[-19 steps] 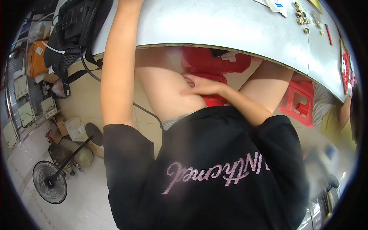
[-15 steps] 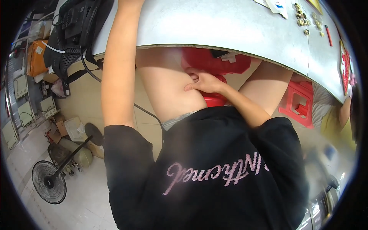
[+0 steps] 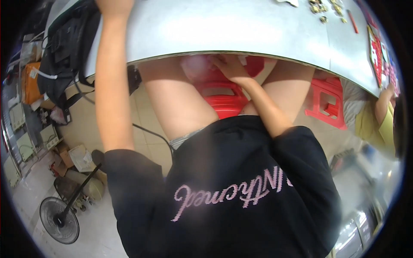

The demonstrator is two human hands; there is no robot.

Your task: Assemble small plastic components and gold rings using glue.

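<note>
The right hand [image 3: 230,68] reached under the edge of the grey desk [image 3: 223,30], fingers loosely curled against the red stool [image 3: 223,96] between the thighs, grasping nothing I could make out; the left hand [image 3: 112,5] rested up on the desk, its grip cut off from sight.

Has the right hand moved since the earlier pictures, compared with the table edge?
Yes. The right hand has gone up toward the table edge: earlier it lay lower over the red stool, and now its fingers reach just under the edge.
</note>
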